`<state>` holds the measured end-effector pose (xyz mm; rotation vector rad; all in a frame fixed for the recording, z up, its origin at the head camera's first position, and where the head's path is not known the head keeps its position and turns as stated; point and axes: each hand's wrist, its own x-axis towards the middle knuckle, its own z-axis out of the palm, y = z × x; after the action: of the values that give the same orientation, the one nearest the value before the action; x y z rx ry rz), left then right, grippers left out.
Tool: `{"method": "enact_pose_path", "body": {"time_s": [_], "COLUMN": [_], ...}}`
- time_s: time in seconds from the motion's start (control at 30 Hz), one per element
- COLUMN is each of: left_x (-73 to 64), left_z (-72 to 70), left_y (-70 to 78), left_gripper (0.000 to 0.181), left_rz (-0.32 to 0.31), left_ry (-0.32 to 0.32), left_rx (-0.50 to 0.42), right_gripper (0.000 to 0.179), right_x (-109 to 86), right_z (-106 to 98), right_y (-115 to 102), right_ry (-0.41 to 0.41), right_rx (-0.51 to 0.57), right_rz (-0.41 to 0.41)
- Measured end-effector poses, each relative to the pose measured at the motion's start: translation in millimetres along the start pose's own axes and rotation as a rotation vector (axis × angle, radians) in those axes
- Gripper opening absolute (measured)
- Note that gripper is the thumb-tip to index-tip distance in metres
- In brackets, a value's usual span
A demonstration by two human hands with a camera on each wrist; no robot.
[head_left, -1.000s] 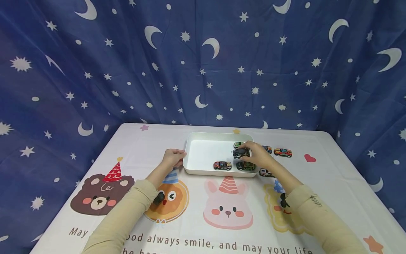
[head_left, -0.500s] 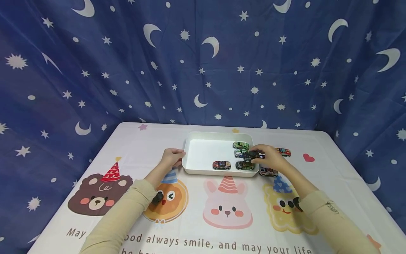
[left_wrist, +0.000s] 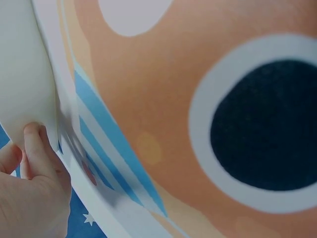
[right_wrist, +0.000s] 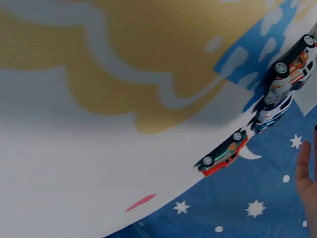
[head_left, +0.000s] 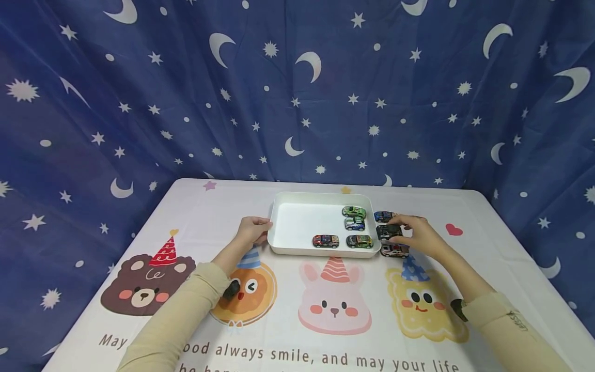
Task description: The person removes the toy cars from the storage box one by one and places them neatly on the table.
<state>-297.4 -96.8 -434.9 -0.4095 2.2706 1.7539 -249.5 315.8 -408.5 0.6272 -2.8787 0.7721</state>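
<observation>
In the head view my left hand (head_left: 252, 232) pinches the left rim of a white tray (head_left: 297, 252); the left wrist view shows the fingers (left_wrist: 39, 148) against the tray's wall. My right hand (head_left: 420, 235), beside the tray's right end, holds a black toy car (head_left: 388, 231) between thumb and fingers. That car is between a blue toy car (head_left: 384, 216) and a white and brown one (head_left: 395, 250). Inside the tray are a green car (head_left: 354, 212), a white and blue car (head_left: 355, 223), a dark green car (head_left: 359, 241) and a red-orange car (head_left: 326, 241).
A red toy car (right_wrist: 223, 153) shows in the right wrist view, hidden behind my right hand in the head view. The white tablecloth (head_left: 260, 343) carries printed animals and lettering. A blue curtain (head_left: 297, 103) with moons and stars hangs behind the table.
My right hand has carried the black toy car out of the tray, over its right rim, to beside the other cars on the right. My left hand has stayed on the tray.
</observation>
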Motion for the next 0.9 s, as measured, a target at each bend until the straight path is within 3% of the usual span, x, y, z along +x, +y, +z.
{"method": "enact_pose_path", "body": {"time_s": [0.43,0.9], "left_x": [-1.8,-2.7], "left_z": [-0.6,0.8], "left_y": [1.9,2.2], "left_gripper": [0.027,0.026], "left_rz": [-0.01,-0.009], "left_ry": [0.001,0.01], "left_rx": [0.009,0.003], "right_gripper": [0.042,0.039], "right_x": [-19.0,-28.8], "right_z": [-12,-16], "right_y": [23,51], "right_ry": [0.017,0.049], "right_rx": [-0.028,-0.061], "right_rz": [0.094,0.072]}}
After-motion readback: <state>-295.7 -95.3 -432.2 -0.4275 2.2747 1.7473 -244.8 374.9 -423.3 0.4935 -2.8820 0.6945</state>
